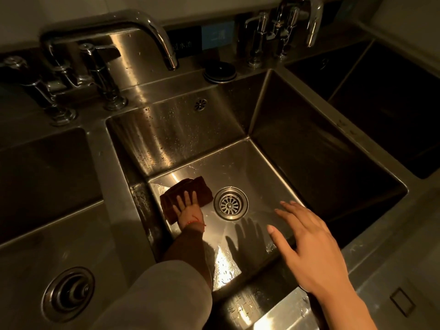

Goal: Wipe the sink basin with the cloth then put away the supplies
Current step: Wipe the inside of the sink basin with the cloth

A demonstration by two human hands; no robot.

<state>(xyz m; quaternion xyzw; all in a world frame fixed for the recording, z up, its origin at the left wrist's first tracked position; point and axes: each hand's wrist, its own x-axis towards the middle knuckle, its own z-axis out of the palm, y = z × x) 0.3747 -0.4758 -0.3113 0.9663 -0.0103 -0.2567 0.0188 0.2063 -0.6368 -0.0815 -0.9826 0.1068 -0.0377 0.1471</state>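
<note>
Your cloth (187, 198), dark and folded, lies flat on the wet floor of the middle sink basin (197, 136), just left of the round drain strainer (230, 203). Your left hand (188, 206) presses down on it with straight fingers, not curled round it. Your right hand (307, 244) hovers open above the basin's near right edge, holding nothing. Behind the drain, the faucet (152, 29) arches over the basin's back wall, and a black round lid (220, 71) sits on the ledge.
</note>
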